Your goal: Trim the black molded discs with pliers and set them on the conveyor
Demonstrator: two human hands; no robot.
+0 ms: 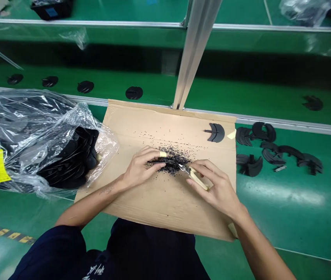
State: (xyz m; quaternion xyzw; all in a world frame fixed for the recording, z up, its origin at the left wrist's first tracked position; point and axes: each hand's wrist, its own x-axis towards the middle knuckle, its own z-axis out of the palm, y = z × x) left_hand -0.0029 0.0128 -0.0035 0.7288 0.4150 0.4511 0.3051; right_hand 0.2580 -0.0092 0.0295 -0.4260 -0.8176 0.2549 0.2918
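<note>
My left hand [142,166] pinches a thin black plastic part [165,161], seen nearly edge-on, between thumb and fingers; one finger has pale yellow tape round it. In my right hand [216,184] is a pair of small cutters [196,178] with pale yellow handles, its metal tip close to the right end of the part. Beneath them a pile of tiny black scraps [175,155] spreads over a cardboard sheet [148,202]. One dark curved part [216,133] lies at the sheet's upper right.
At left, a clear plastic bag [37,116] holds many black parts [75,159]. Several curved black parts [280,153] lie on the green table [293,217] at right. A metal post [193,50] rises behind the cardboard. More dark parts [134,92] line the back shelf.
</note>
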